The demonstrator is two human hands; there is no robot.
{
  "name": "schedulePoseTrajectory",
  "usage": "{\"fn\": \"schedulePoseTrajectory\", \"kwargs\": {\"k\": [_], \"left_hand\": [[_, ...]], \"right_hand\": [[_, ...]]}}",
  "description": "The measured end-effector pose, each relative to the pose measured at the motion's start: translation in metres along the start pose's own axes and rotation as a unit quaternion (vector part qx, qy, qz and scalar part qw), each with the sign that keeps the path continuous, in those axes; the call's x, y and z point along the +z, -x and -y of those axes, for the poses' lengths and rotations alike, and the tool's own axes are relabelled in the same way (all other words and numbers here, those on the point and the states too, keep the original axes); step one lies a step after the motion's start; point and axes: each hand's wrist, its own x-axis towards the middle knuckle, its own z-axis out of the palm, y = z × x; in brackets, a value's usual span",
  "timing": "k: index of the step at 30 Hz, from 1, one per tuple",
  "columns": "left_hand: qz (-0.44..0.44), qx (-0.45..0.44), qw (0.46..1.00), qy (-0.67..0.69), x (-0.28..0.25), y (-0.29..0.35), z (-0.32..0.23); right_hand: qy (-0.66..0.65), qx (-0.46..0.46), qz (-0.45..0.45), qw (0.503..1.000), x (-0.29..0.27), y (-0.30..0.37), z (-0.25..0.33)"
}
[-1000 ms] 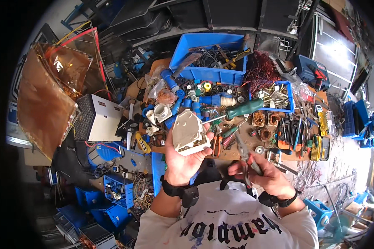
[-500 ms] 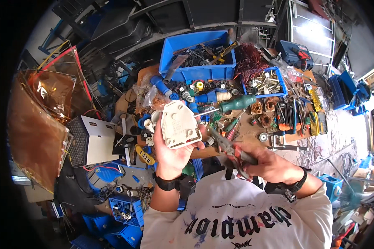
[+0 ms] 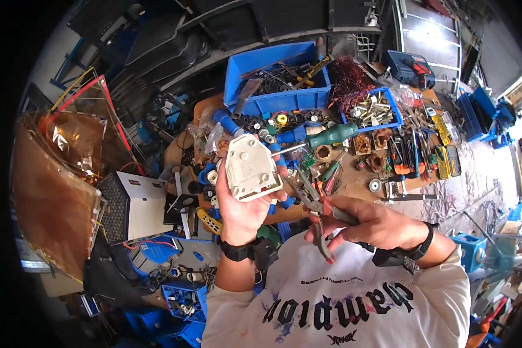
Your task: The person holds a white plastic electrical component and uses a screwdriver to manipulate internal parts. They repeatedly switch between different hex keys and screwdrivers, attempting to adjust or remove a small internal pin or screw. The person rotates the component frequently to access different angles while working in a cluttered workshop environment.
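A cream plastic housing (image 3: pixel 248 167), flat with several round recesses and a pointed far end, lies across my left hand (image 3: pixel 240 217), whose fingers curl round its edges. Against its right side rests the shaft of a green-handled screwdriver (image 3: pixel 333 135); whether my left fingers also grip it is hidden. To the right, my right hand (image 3: pixel 377 225) grips a pair of pliers (image 3: pixel 313 204) with dark handles. Their jaws are spread and point up and left, just right of the housing without touching it. One handle hangs down over my shirt.
Beyond the hands, the wooden bench (image 3: pixel 354 184) carries a blue bin (image 3: pixel 278 101) of tools, a blue tray (image 3: pixel 379 110) of metal pieces, a heap of reddish wire (image 3: pixel 351 81) and many loose parts. Hand tools (image 3: pixel 409 153) lie at right. A white-topped box (image 3: pixel 142 203) stands at left.
The pliers have opened, their jaws and handles spreading apart in my right hand. The housing and screwdriver have shifted slightly away from me, still together.
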Motion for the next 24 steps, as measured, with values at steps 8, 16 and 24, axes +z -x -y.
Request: {"fn": "schedulePoseTrajectory", "kwargs": {"k": [8, 16, 24], "left_hand": [[-0.026, -0.043, 0.999, -0.002, 0.003, -0.007, -0.002], [-0.013, -0.075, 0.997, -0.015, 0.01, -0.013, -0.004], [0.003, -0.095, 0.995, 0.015, 0.008, -0.015, -0.001]], "right_hand": [[0.003, 0.045, 0.018, 0.999, 0.0, 0.008, 0.016], [0.035, 0.088, -0.022, 0.995, -0.001, 0.013, 0.035], [0.039, 0.126, -0.072, 0.989, 0.011, 0.013, 0.056]]}}
